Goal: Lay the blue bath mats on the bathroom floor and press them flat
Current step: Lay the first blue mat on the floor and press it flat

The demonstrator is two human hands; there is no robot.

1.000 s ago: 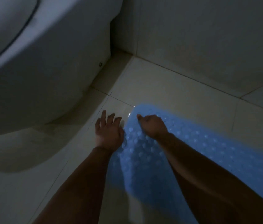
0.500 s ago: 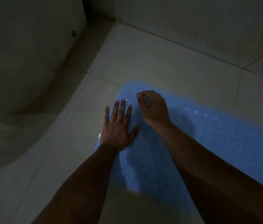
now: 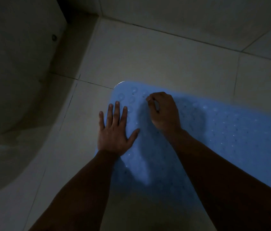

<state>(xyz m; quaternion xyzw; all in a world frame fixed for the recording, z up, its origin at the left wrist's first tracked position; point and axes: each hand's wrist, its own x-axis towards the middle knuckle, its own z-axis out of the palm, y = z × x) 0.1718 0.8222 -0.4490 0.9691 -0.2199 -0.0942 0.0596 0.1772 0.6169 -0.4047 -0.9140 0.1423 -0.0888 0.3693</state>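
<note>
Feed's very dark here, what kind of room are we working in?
Most likely a bathroom. The floor is pale tile with grout lines, a blue bath mat with suction bumps lies on it, and a curved white fixture, probably a toilet base, stands at left.

Mat (image 3: 223, 130) on floor (image 3: 148, 60), right of toilet (image 3: 15, 80).

Dim bathroom corner — tiles and a white fixture

A pale tiled floor (image 3: 164, 60) with dark grout lines fills the middle of the frame; a tiled wall (image 3: 189, 15) runs across the top. A curved white toilet base (image 3: 15, 80) takes the left side — a small round fitting (image 3: 54, 37) shows on it at upper left.
</note>
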